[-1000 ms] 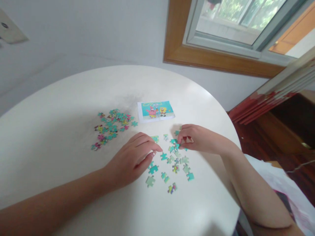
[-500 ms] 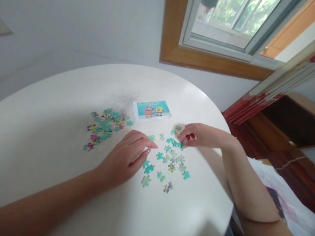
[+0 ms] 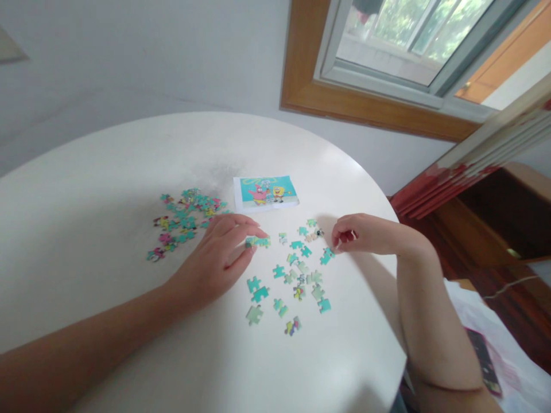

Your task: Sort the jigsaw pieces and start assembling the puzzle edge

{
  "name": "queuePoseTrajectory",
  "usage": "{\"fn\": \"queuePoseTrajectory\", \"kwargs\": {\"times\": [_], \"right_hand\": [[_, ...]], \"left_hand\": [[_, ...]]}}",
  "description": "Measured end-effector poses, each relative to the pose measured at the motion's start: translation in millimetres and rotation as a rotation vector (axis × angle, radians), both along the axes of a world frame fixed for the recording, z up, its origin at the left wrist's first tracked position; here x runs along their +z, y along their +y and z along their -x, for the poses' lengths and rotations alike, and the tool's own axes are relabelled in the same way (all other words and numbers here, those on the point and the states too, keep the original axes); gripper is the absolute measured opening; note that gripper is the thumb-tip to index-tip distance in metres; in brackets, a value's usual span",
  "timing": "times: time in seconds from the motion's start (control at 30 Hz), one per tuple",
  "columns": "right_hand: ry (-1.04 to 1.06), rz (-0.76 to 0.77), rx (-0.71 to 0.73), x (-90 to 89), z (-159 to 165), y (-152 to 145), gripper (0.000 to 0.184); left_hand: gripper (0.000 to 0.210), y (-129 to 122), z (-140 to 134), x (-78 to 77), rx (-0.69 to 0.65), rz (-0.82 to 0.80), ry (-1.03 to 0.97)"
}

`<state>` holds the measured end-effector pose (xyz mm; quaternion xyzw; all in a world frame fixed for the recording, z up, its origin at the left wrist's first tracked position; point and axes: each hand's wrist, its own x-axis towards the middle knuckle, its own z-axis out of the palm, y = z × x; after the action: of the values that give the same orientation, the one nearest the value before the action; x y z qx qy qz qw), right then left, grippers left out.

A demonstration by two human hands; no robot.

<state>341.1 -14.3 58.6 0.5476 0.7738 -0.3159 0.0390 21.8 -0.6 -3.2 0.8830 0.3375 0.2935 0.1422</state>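
Observation:
My left hand (image 3: 228,244) lies over the table with thumb and forefinger apart. Its fingertips are at a short strip of joined teal and green puzzle pieces (image 3: 263,241), partly covering it. To the right, my right hand (image 3: 350,234) is curled, with its fingertips pinched at the edge of teal puzzle pieces (image 3: 326,256) on the tabletop. Loose pieces and small joined groups are spread between and below the hands, among them a pale green piece (image 3: 254,314) and a yellow and purple group (image 3: 293,326).
A heap of mixed puzzle pieces (image 3: 185,221) lies on the left of the round white table (image 3: 107,155). Behind the hands lies a cartoon picture sheet (image 3: 269,193). A wood-framed window (image 3: 387,46) is beyond; a phone (image 3: 484,361) rests at lower right.
My left hand has moved back and left, onto the strip of pieces. My right hand has shifted right, and the teal pieces at its fingertips have moved right, away from the others.

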Motion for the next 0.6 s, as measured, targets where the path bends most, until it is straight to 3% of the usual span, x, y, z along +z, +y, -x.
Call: {"fn": "queuePoseTrajectory", "kwargs": {"times": [0.23,0.4,0.6], "right_hand": [[-0.032,-0.061,-0.03,-3.4,-4.1,2.8,0.019],[0.014,-0.24,-0.096,-4.4,2.1,4.6,0.022],[0.17,-0.256,0.006,-6.5,23.5,3.3,0.021]], "left_hand": [[0.022,0.1,1.4,-2.2,0.016,0.003,-0.012],[0.023,0.5,0.9,-5.6,0.017,0.012,0.009],[0.025,0.6,2.1,-9.4,0.004,0.046,0.023]]}}
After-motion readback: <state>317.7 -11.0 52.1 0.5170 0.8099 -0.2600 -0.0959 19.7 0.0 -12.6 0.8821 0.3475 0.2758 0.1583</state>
